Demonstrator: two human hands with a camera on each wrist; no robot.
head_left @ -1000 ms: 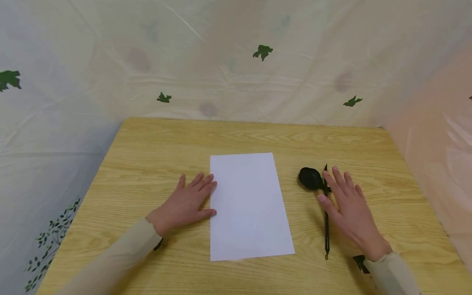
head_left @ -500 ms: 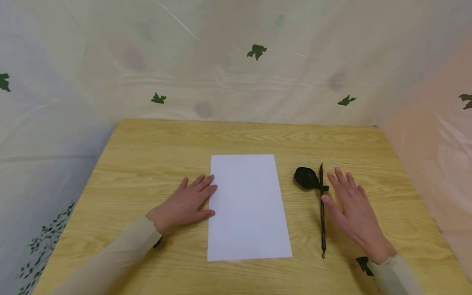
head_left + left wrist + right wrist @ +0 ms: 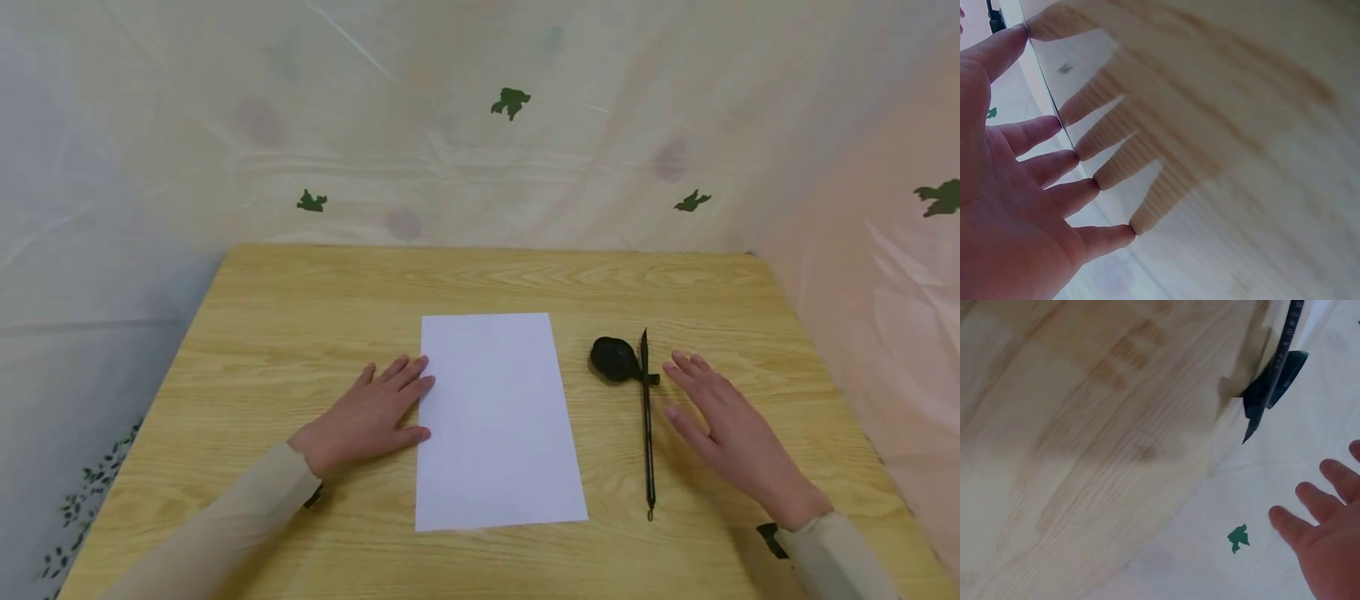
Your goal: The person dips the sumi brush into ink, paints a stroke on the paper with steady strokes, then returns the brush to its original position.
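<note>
A blank white sheet of paper (image 3: 495, 433) lies upright before me on the wooden table (image 3: 322, 287). My left hand (image 3: 363, 421) is spread flat, its fingertips and thumb resting at the paper's left edge; the left wrist view shows those fingertips against the tabletop. Right of the paper, a slim black calligraphy brush (image 3: 648, 450) with a pointed tip and an end loop leans across the short handle of a black rounded dish (image 3: 613, 360). My right hand (image 3: 738, 442), fingers extended and holding nothing, hovers just right of the brush. Pale marks run along the brush shaft (image 3: 1284, 350).
A pale cloth (image 3: 420, 125) with green bird shapes hangs behind the table's far edge. Pinkish cloth (image 3: 900, 333) borders the right side, and bluish cloth with a leafy print (image 3: 93, 483) the left.
My right hand has drawn rightward from the brush, which it overlapped in view a second ago. The whole scene has slid slightly left. My left hand stays at the paper's edge.
</note>
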